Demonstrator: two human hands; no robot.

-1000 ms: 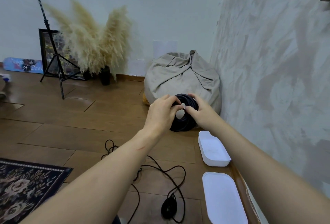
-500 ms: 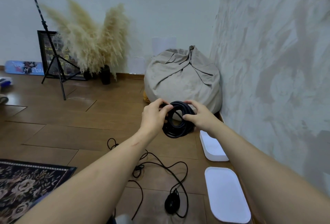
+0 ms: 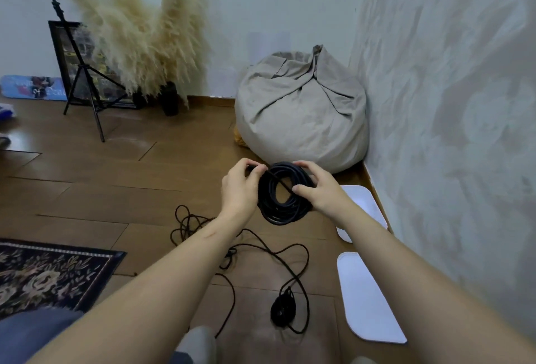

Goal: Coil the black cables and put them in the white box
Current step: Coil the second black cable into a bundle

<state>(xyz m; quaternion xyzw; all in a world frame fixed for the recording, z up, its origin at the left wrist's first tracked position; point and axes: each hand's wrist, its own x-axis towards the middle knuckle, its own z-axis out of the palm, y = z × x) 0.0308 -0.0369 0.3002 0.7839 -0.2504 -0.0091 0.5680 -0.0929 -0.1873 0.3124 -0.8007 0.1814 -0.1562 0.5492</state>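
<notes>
So, holding 1 coiled black cable (image 3: 282, 204) up over the wooden floor (image 3: 130, 195), pinching a strand at its top left with the left hand (image 3: 239, 186) and gripping its right side with the curled fingers of the right hand (image 3: 317, 191). Hovering just in front of the grey beanbag (image 3: 301, 114) and just left of the open white box (image 3: 365, 204) by the wall (image 3: 449, 131). Down below, 1 more loose black cable (image 3: 282, 309) sprawled across the boards, with a flat white lid (image 3: 368, 299) near it.

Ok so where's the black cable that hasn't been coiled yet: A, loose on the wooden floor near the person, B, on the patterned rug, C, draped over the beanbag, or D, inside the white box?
A: the loose cable sprawls on the wooden floor, below the left hand and right hand, which hold the coiled cable.
</notes>
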